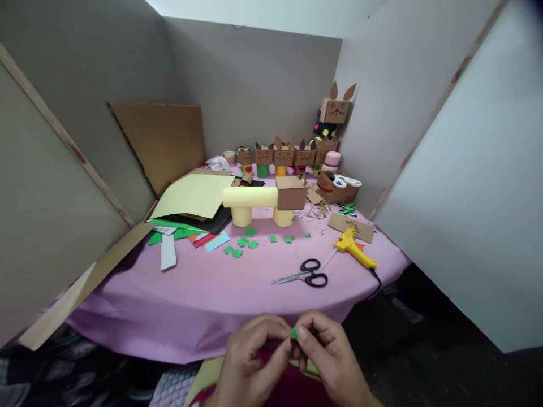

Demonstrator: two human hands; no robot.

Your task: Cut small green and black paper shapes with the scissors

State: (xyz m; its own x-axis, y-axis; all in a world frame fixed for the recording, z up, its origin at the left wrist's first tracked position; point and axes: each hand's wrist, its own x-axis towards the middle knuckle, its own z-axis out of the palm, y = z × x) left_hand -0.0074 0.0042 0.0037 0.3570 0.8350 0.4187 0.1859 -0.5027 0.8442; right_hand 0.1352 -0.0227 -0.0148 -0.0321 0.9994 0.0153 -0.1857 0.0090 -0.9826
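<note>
My left hand [257, 359] and my right hand [331, 356] meet below the table's front edge. Between their closed fingertips is a small green paper piece [294, 332]; its shape is mostly hidden by the fingers. Ahead on the table lie several green clover-shaped cutouts [243, 242] and a small green square [273, 239]. Black-handled scissors [302, 276] rest partly spread in front of me. Behind the cutouts stands a pale yellow paper-tube figure [250, 197], with a brown cardboard box [291, 193] at its right end.
A yellow glue gun [353, 249] lies at the right, its cord over the edge. Stacked coloured paper [195, 195] covers the left side. Cardboard animal figures [283, 155] line the back. A carton [335, 189] holds white-handled scissors [347, 181]. Grey partitions [254, 85] surround the table.
</note>
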